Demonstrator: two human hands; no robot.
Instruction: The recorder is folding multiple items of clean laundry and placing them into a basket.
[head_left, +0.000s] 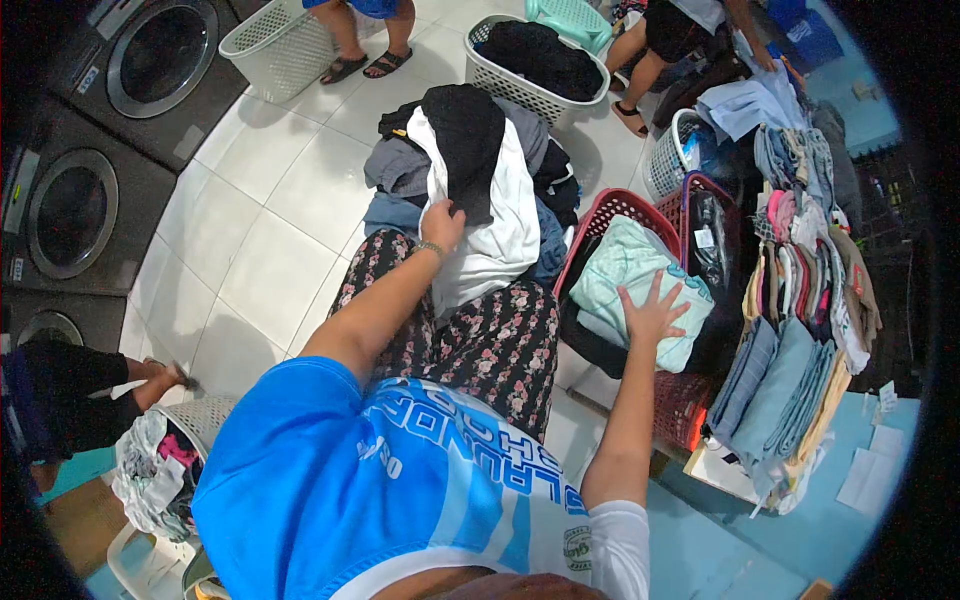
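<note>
My left hand (444, 227) touches the pile on my lap, its fingers closed at the edge of a black garment (472, 142) that lies over a white garment (506, 240). Beneath these are grey clothes (397, 169) and blue denim (391, 212). With fingers spread, my right hand (652, 311) rests flat on folded light green cloth (622, 255), which sits on dark cloth in a red plastic basket (589, 217) beside my knee.
Folded clothes (787, 285) stand in rows at the right. A white basket (540, 105) holds black clothes; another white basket (281, 56) stands near a person's feet (367, 66). Front-loading machines (73, 214) line the left. Other people stand at the upper right and lower left.
</note>
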